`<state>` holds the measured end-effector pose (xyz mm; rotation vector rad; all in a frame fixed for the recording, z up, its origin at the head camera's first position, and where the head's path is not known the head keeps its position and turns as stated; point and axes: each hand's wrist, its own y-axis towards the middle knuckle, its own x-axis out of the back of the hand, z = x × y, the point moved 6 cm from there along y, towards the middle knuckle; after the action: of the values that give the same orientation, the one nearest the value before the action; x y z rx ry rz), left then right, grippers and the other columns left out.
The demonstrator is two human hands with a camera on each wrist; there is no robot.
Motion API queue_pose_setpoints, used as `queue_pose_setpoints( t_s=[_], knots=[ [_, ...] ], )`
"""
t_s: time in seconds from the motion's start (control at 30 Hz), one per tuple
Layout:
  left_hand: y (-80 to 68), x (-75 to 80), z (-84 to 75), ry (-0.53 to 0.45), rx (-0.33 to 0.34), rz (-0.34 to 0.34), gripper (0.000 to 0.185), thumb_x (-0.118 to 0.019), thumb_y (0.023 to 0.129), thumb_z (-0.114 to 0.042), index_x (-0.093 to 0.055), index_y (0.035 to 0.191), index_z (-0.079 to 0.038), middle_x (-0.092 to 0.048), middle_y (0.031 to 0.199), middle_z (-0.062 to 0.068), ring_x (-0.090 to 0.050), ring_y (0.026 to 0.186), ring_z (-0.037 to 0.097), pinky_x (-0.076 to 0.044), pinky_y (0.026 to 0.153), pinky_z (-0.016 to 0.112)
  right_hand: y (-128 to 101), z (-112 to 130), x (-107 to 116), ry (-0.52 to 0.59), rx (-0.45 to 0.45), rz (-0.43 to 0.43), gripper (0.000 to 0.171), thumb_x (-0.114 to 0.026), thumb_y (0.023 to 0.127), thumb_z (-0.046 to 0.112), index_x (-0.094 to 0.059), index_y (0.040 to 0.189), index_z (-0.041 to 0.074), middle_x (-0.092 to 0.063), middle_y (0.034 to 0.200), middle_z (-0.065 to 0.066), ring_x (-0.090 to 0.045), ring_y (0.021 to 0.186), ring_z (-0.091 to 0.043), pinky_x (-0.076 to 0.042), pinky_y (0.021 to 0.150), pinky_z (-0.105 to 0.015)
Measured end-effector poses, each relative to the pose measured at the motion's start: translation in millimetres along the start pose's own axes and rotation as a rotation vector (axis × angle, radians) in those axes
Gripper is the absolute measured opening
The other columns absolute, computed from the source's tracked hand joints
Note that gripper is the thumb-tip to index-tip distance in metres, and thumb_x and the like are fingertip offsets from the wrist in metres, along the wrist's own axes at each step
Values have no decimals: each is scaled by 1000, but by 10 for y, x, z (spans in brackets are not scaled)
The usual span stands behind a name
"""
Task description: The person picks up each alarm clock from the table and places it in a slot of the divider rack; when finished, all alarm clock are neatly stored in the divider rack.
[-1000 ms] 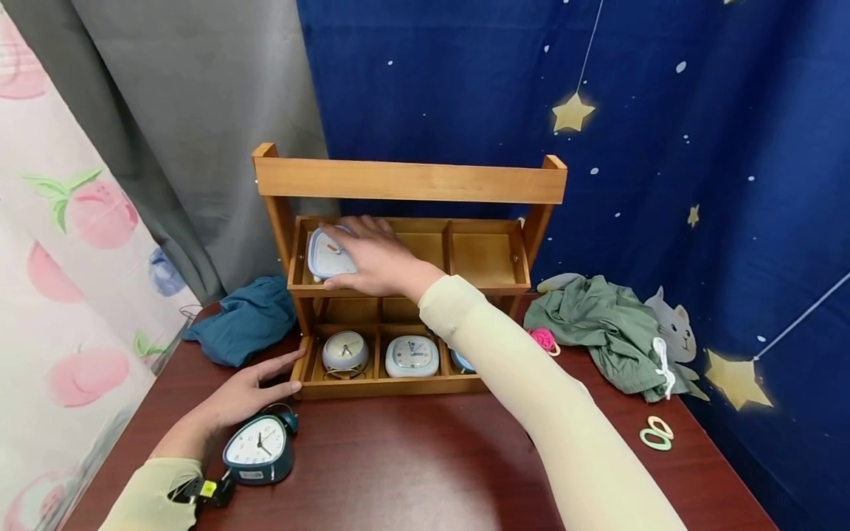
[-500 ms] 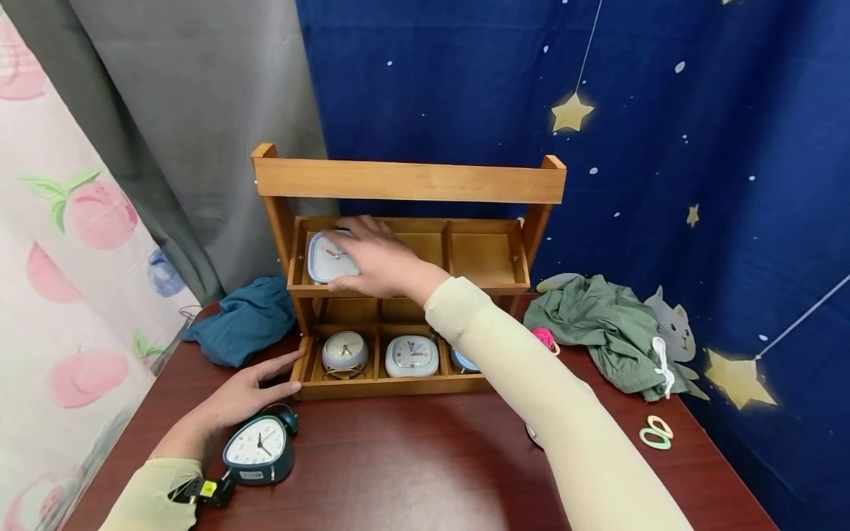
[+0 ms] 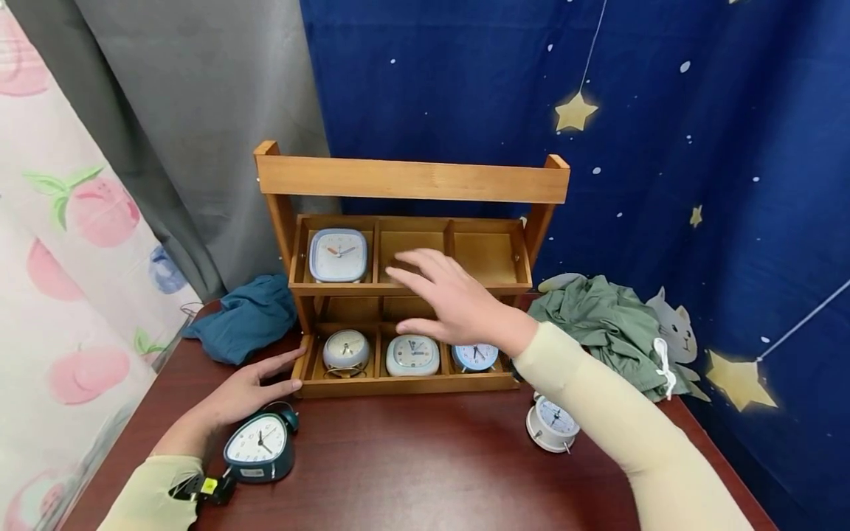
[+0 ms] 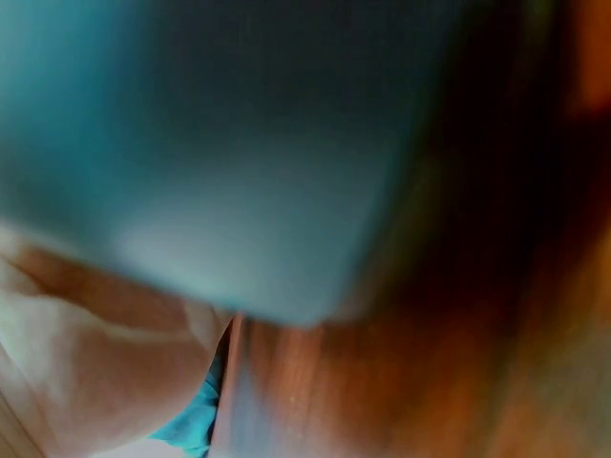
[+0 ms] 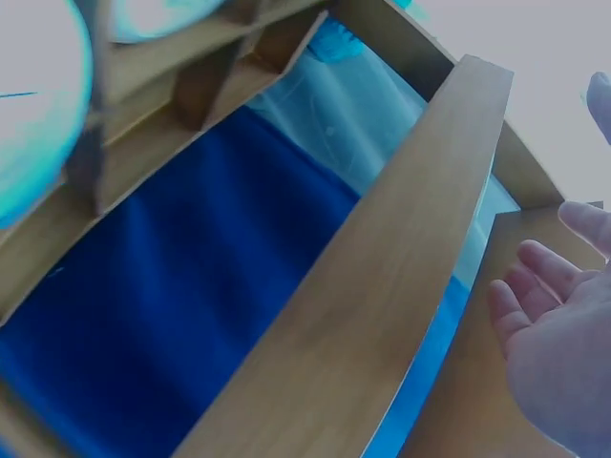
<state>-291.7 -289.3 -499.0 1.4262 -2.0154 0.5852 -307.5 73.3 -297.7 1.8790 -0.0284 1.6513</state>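
A two-tier wooden rack point(image 3: 412, 181) stands on the table. A rounded-square alarm clock with a pale blue rim point(image 3: 339, 254) sits in its upper left compartment. To the right of that clock my right hand point(image 3: 458, 302) hovers before the rack, fingers spread, holding nothing. My left hand point(image 3: 242, 391) touches the rack's lower left side with extended fingers. Below that wrist stands a dark teal alarm clock point(image 3: 259, 448). The lower tier holds a round pale clock point(image 3: 345, 348), a rounded-square pale clock point(image 3: 401, 358) and a blue clock point(image 3: 476, 358), partly hidden by my right hand.
A white alarm clock point(image 3: 554, 424) is on the table at right, partly behind my right sleeve point(image 3: 617, 413). Teal cloth point(image 3: 242, 321) lies left of the rack. Green cloth point(image 3: 598, 324) and a grey cat shape point(image 3: 674, 328) are at its right. Curtains hang behind.
My right hand has let go of the pale blue-rimmed clock and moved right and down, away from it. The clock stays in the upper left compartment. My left hand has not moved.
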Motion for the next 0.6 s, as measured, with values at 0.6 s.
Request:
queue_pose_setpoints(
  t_s=[0.6],
  knots=[
    [7,-2,-13,3,-16,-4,76,-73,108,-50,-48,171,-18,-50,170,19,-48,154,46,-45,117,68,-1819,-89,8,130,-122,74,87,-86,98,54,-51,168,18,-51,163,-10,-50,149,-27,-49,115,-52]
  ],
)
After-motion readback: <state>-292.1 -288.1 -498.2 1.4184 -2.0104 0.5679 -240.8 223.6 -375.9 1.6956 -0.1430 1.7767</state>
